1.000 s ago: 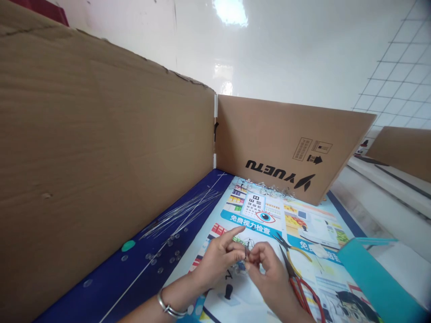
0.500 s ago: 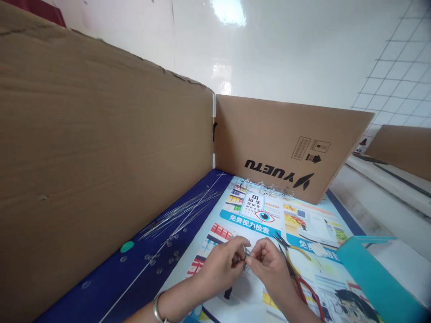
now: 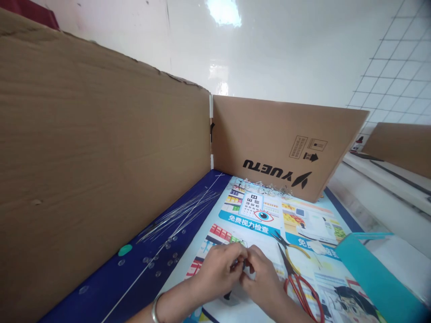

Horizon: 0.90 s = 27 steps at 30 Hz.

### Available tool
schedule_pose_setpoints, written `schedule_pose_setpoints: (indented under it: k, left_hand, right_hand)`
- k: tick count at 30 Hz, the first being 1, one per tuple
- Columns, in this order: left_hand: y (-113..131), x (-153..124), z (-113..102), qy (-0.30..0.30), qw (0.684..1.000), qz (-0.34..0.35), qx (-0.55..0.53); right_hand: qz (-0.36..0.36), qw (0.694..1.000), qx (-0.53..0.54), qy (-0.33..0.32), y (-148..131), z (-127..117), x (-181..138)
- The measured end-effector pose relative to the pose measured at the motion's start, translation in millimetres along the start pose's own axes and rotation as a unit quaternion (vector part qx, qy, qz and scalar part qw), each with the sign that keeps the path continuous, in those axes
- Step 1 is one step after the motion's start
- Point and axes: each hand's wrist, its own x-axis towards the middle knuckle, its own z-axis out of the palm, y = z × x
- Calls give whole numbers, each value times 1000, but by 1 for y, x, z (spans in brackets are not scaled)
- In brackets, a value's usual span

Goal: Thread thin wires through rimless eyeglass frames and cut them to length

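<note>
My left hand [image 3: 220,268], with a silver bangle at the wrist, is closed in a pinch over the printed mat. My right hand [image 3: 261,279] meets it fingertip to fingertip, its fingers bent in a pinch too. Something small and dark or clear is between them, mostly hidden by the fingers, and I cannot make out its kind. Just right of my right hand lie red-handled scissors [image 3: 315,299] and small pliers [image 3: 304,249] with yellow handles, overlapping each other.
Clear round beads [image 3: 158,273] and long clear strands [image 3: 186,214] lie on the blue surface at left, near a green disc [image 3: 125,250]. Cardboard panels [image 3: 269,130] stand left and behind. Small clear pieces [image 3: 266,186] line the back panel. A teal folder-like object [image 3: 377,278] lies right.
Both hands have drawn closer together, and my right hand has turned inward and lowered slightly. The small piece between the fingers is more hidden. The view has shifted slightly.
</note>
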Motion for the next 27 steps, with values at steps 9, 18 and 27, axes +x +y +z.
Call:
schedule_pose_setpoints:
  k: [9, 18, 27]
  left_hand:
    - [2, 5, -8, -45, 997, 49, 45]
    - [7, 5, -20, -107, 990, -13, 95]
    - [1, 8, -25, -80, 996, -32, 19]
  right_hand:
    - [44, 996, -76, -10, -1, -4, 1]
    - [47, 991, -115, -44, 4, 2, -4]
    - [51, 991, -118, -48, -2, -8, 0]
